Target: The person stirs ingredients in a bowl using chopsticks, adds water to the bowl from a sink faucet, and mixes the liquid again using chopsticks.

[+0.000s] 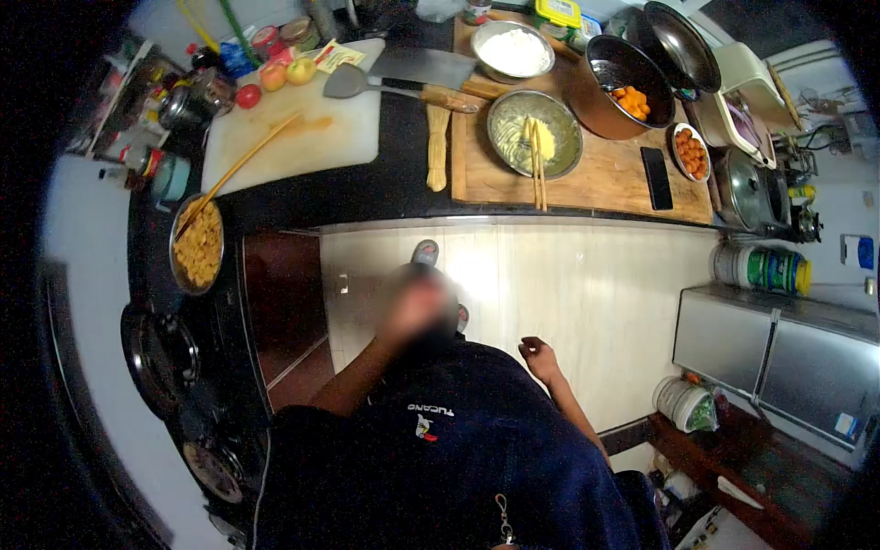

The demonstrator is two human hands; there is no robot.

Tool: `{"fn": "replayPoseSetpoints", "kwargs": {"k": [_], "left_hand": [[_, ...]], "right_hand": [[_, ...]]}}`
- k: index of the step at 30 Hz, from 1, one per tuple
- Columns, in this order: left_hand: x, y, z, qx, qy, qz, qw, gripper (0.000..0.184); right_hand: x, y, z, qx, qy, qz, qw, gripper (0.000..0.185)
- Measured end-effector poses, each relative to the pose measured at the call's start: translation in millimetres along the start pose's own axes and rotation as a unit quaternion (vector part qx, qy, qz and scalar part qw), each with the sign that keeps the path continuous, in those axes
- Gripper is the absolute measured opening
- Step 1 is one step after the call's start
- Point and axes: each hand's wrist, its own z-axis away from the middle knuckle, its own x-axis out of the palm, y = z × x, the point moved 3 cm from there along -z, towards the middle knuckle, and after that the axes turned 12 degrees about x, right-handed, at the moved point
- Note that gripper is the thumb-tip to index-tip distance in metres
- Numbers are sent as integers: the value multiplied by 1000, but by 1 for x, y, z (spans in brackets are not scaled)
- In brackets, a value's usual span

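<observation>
From a distance, through the head camera, I am observing the person's left hand point(412, 307) in front of the dark shirt point(477, 440); a blur is covering it, so I cannot tell how open it is or whether it is holding anything. The right hand point(539, 357) is hanging over the pale floor point(587, 302), its fingers loosely bent and partly open, with nothing visible in its hold. Both hands are appearing well apart from the bench point(403, 174). There, on a wooden board point(605, 179) ahead, a steel mixing bowl point(570, 145) is containing a pale yellow mixture point(543, 145), and a pair of chopsticks point(538, 188) is leaning across its near rim. Behind it, a second bowl is holding white powder point(516, 53). To its right, a brown pot point(596, 110) is holding orange pieces point(631, 103), while a phone point(657, 179) is lying near a small dish of reddish-brown pieces point(692, 156). To the left, a white cutting board point(266, 147) is bearing round fruits point(272, 77), and a grey spatula point(346, 82) is resting over its edge. Farther left, another bowl is holding yellow-brown pieces point(199, 247).
</observation>
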Motion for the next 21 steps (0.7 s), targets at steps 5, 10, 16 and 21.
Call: {"fn": "replayPoseSetpoints", "kwargs": {"k": [5, 10, 16, 21], "left_hand": [[-28, 61, -26, 143, 16, 111, 983, 20], [-66, 124, -92, 25, 40, 113, 992, 14], [-75, 162, -171, -15, -22, 113, 993, 33], [-52, 163, -213, -26, 7, 180, 983, 31]], "right_hand": [[-44, -92, 19, -82, 127, -163, 975, 53], [-100, -217, 10, -211, 321, -135, 913, 63], [-120, -290, -3, -248, 402, -156, 867, 35], [-131, -319, -1, -306, 405, -162, 846, 20]]}}
